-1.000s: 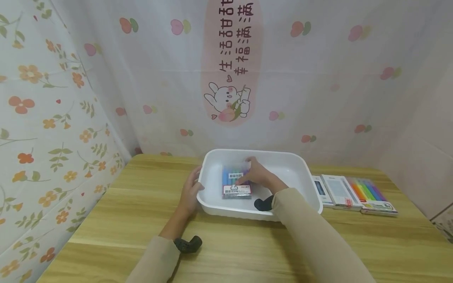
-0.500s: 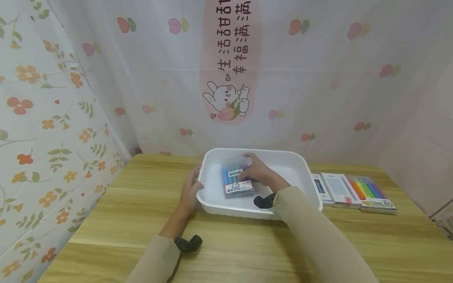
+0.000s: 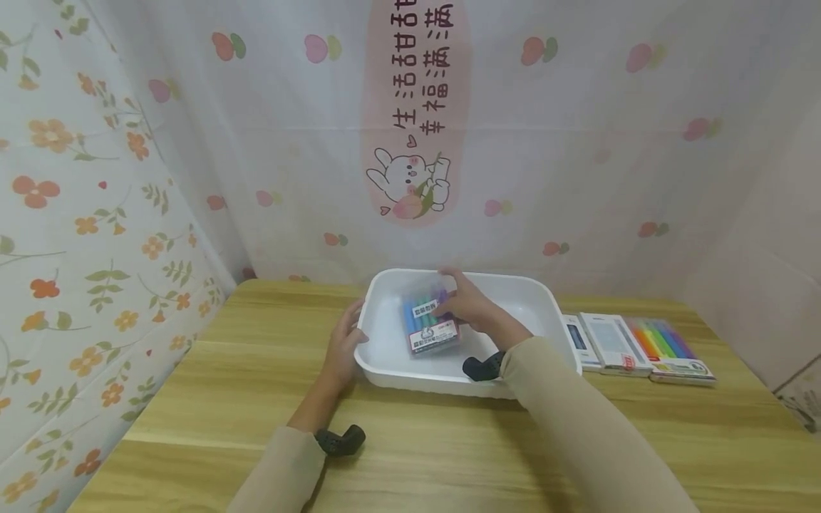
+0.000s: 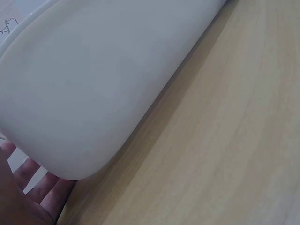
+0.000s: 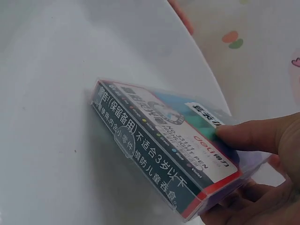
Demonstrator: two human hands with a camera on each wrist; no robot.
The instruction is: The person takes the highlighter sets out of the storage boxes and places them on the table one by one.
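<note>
A white plastic tray [image 3: 385,362] with a raised rim stands on the table; its outer wall [image 4: 103,70] fills much of the left wrist view. My left hand [image 3: 343,345] holds the tray's left side, thumb at the rim and fingers [image 4: 44,187] along the outer wall. Inside the tray, my right hand [image 3: 471,306] grips a clear pack of highlighters [image 3: 428,324] by its right edge. In the right wrist view, the thumb [image 5: 253,136] presses on the pack's printed front and other fingers lie beneath. The pack [image 5: 164,140] is tilted close over the tray floor, its pens showing blue, green and violet.
Right of the tray lie a white box with a dark blue window [image 3: 580,343], a white box with a pale window [image 3: 614,344] and a rainbow pen set [image 3: 670,349]. Patterned curtains [image 3: 288,178] hang behind the wooden table [image 3: 410,456] and at its left.
The highlighter pack has turned slightly anticlockwise and tilted up in my right hand. The left hand has stayed on the tray's side.
</note>
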